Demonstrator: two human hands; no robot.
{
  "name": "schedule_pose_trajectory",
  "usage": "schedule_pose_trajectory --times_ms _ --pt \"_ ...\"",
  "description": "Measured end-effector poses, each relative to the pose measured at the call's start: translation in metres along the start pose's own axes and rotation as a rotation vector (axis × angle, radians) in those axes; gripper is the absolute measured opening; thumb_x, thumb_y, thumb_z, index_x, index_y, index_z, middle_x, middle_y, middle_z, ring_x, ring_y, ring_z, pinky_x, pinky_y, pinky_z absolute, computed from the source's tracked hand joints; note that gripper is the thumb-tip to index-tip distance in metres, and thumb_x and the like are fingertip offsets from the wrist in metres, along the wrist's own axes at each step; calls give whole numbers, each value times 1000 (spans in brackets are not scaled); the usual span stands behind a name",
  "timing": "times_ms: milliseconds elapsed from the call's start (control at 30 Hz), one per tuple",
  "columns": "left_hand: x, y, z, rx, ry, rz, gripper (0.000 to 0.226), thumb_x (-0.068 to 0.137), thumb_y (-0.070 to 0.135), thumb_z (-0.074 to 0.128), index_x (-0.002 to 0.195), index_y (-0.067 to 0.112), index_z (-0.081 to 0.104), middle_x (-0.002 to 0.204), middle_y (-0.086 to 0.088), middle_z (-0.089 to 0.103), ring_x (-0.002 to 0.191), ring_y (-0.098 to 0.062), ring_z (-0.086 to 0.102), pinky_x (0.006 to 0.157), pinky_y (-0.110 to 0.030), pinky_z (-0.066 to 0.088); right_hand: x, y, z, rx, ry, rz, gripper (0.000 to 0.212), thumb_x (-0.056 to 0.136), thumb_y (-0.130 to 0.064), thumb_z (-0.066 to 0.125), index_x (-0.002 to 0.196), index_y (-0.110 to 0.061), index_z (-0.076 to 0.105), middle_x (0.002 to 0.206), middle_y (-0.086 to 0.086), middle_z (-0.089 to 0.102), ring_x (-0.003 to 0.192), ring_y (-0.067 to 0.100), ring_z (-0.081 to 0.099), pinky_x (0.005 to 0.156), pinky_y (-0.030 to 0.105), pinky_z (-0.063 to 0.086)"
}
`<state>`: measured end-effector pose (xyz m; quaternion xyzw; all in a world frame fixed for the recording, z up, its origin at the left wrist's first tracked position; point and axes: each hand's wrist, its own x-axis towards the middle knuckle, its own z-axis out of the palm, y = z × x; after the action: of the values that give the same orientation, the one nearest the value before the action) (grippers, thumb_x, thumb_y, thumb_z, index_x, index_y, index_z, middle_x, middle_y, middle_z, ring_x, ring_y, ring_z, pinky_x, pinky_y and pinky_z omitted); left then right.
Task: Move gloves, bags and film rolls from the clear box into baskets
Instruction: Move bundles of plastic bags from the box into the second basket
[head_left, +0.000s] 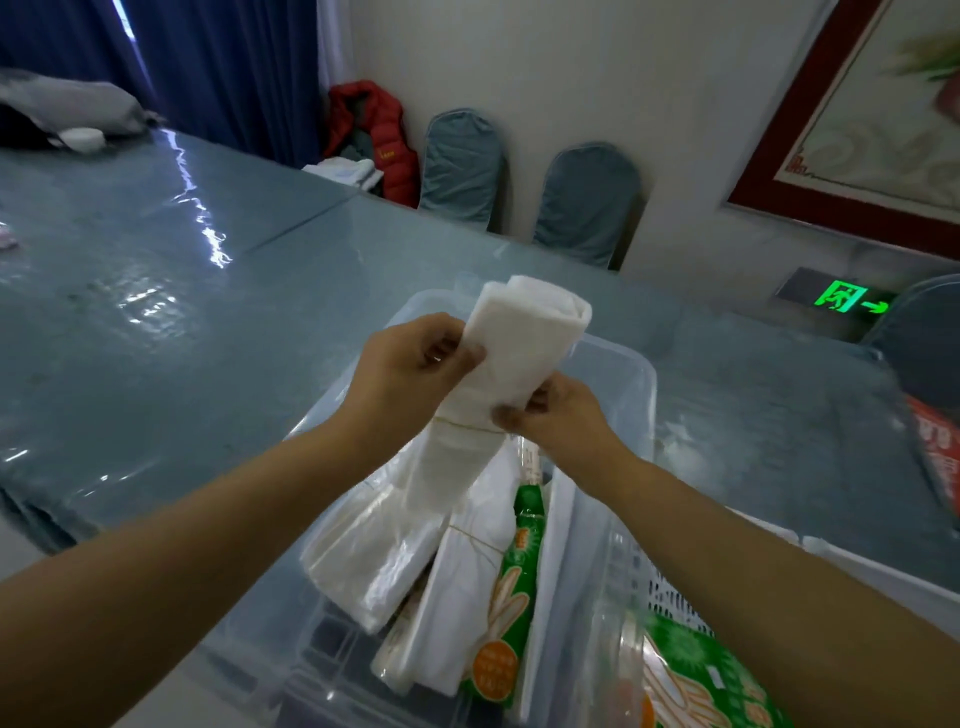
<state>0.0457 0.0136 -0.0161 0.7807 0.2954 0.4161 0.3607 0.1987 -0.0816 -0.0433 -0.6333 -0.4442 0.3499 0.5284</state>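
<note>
The fingers of the left hand are pinched on the left edge of a bundle of white plastic bags, and those of the right hand are pinched on its lower right edge, just above a thin rubber band tied round the bundle. The bundle is held up in the air between the two hands, its folded top rising beyond the fingers and its loose clear ends hanging below them.

The step in hand is judged to be the lifting of one bag bundle out of the clear box, which lies directly beneath the fingers on the desk. The next move would call for the bundle to be carried clear of the box wall, with the trailing ends kept from snagging, and set down in a basket.

Below the fingers, inside the clear box, another white bag bundle tied with a band is seen, and just to its right a green packet printed with a glove picture. Lower right of the fingers, a white perforated basket is touching or standing in the box; which cannot be told. In it a second green glove packet is lying. No film rolls can be made out with certainty.
</note>
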Motion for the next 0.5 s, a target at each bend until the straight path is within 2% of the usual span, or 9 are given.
schedule_pose_trajectory --times_ms 67,133,167,200,267,300,400,467,500 --pt "-2 -8 13 -141 114 -109 11 80 27 63 85 36 58 79 15 62 70 1 57 64 -15 48 -3 2 -5 33 117 8 28 73 -2 75 91 -19 62 89 -3 69 80 7 66 68 15 54" --pt "-9 -28 25 -135 145 -375 10 81 22 61 82 26 51 78 8 54 65 -6 51 57 -20 41 -3 3 -15 65 240 10 26 75 -5 74 88 -22 61 89 -3 68 82 9 65 71 19 55" --pt "-15 -40 31 -36 47 -505 14 80 18 60 74 21 49 71 4 50 59 -11 46 53 -25 36 -3 3 -22 59 302 0 23 76 -6 74 87 -22 61 89 -1 68 83 14 65 74 25 56" --pt "-25 -55 39 107 -130 -568 17 79 14 60 68 18 48 67 0 48 55 -14 42 51 -27 32 -3 3 -30 38 355 -15 20 77 -7 73 87 -19 61 87 1 67 84 17 65 77 30 56" --pt "-45 -75 54 346 -489 -559 9 80 14 61 72 15 55 74 -3 55 64 -15 48 54 -27 31 -4 2 -43 25 431 -33 18 76 -7 74 87 -14 62 85 2 67 83 19 64 79 36 56" --pt "-53 -82 61 432 -579 -537 6 81 19 61 79 16 56 81 -3 58 72 -15 50 59 -25 32 -5 1 -48 37 457 -34 17 76 -6 74 87 -14 63 85 2 68 82 19 65 77 36 56" --pt "-64 -96 82 437 -602 -560 31 79 32 66 99 12 54 100 -7 62 86 -19 54 68 -24 36 -12 1 -59 96 512 -24 17 75 -4 73 81 -19 66 82 -5 70 76 10 67 70 26 58" --pt "-67 -99 92 406 -544 -563 52 75 35 70 113 6 51 109 -10 61 96 -24 58 73 -25 39 -16 3 -63 106 548 -27 20 75 -3 73 79 -22 67 81 -7 71 72 5 67 68 26 58" --pt "-69 -99 96 407 -541 -548 54 74 36 71 115 6 51 109 -9 62 97 -24 58 74 -26 40 -19 4 -64 103 571 -28 19 75 -3 72 78 -21 67 81 -7 71 71 5 67 69 28 59"
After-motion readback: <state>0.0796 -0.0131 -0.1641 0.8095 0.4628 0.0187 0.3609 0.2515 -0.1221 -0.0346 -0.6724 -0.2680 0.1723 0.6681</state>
